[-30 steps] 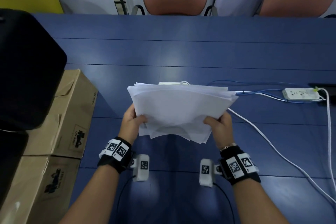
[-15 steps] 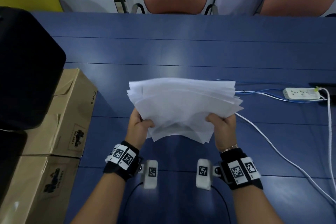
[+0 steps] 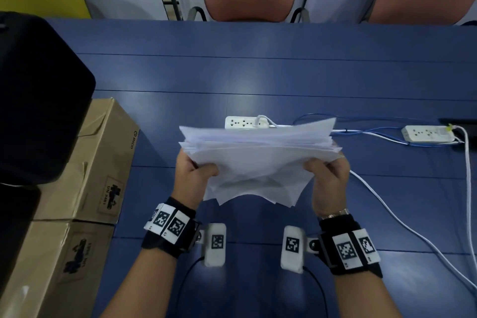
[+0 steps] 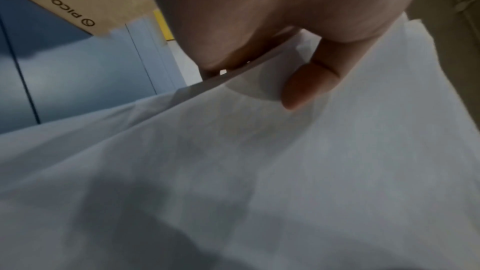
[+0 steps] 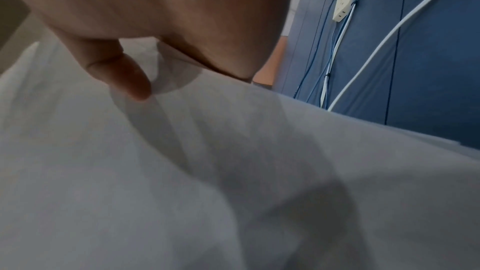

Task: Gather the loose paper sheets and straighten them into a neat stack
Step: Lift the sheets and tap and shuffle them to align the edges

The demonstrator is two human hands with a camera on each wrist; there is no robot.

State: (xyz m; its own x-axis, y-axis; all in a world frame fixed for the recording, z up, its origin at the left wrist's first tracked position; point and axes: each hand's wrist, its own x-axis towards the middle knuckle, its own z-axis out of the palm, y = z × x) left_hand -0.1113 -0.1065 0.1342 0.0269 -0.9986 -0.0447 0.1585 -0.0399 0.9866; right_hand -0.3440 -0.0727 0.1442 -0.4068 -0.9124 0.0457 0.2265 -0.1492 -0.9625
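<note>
sheets: paper stack (image 3: 258, 160) held above blue table (image 3: 258, 77), edges uneven, lower corners fanned
left hand: (image 3: 192, 175) grasping stack's left edge, thumb (image 4: 306, 87) on top sheet
right hand: (image 3: 329, 181) grasping right edge, thumb (image 5: 127, 77) on top
beyond fingertips: white power strip (image 3: 245, 122)
right of fingers: second strip (image 3: 427, 134), white cable (image 3: 387, 214)
left of fingers: cardboard boxes (image 3: 98, 162)

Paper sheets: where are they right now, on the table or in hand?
In the head view the paper sheets are held above the blue table, gripped between the left hand and right hand, just in front of a white power strip.
</note>
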